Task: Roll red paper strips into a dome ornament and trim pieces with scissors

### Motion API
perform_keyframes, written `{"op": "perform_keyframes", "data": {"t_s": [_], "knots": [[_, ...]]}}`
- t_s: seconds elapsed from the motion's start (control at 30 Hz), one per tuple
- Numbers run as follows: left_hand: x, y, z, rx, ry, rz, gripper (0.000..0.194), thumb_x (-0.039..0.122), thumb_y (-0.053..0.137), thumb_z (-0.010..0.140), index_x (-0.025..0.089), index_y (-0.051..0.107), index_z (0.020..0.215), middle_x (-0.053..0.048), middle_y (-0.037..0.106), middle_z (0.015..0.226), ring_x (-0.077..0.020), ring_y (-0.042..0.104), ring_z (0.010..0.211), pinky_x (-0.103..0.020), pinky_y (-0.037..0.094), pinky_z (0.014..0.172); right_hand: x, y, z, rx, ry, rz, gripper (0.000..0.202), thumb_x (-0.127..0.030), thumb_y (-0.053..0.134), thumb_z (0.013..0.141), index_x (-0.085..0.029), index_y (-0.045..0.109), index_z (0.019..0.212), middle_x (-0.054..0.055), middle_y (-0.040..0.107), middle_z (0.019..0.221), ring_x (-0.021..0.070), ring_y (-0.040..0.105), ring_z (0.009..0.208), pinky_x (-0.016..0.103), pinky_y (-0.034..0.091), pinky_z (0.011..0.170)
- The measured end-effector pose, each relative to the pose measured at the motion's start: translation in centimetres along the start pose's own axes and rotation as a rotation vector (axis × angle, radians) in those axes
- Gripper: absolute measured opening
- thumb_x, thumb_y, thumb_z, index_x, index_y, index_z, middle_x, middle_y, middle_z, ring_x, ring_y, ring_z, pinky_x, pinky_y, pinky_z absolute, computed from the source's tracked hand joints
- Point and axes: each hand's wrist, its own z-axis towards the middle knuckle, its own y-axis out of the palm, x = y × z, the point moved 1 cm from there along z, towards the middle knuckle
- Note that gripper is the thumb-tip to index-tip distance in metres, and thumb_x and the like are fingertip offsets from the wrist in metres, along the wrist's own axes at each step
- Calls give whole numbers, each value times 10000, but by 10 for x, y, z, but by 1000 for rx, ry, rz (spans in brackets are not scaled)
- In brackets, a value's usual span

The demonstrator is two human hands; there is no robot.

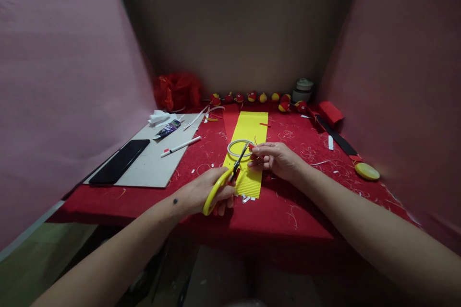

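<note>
My left hand (212,189) is closed around the yellow handles of a pair of scissors (216,193), whose dark blades point up and to the right. The blade tips reach a small red piece (251,147) pinched in the fingers of my right hand (270,157). A pale ring (230,143) lies beside the blades, over a yellow corrugated strip (252,127). White scraps (246,199) are at the strip's near end. Whether the blades touch the red piece is too small to tell.
A grey board (158,168) at the left bears a black phone (120,161), a white pen (181,146) and a tube (167,129). Red and yellow balls (251,96) line the back. A black strap (334,135) and yellow disc (367,171) lie right.
</note>
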Motion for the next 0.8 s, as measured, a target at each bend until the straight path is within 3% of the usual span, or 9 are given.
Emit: {"op": "perform_keyframes", "data": {"t_s": [0.43,0.8], "knots": [[1,-2,3,15,16,97,267,334,481,814,153,481,618,-2,548,486,-93,495,426,-202,351,434,3,-2,1,-15,12,10,153,-235,731,640,-146,640,724,45,603,694,173,595,680,398,521,770],[-2,-3,6,40,14,93,236,340,486,818,169,455,659,23,533,471,-84,473,408,-202,349,439,1,-2,1,-27,25,-7,126,-224,731,636,-150,643,687,57,607,700,193,610,686,415,529,776]]}}
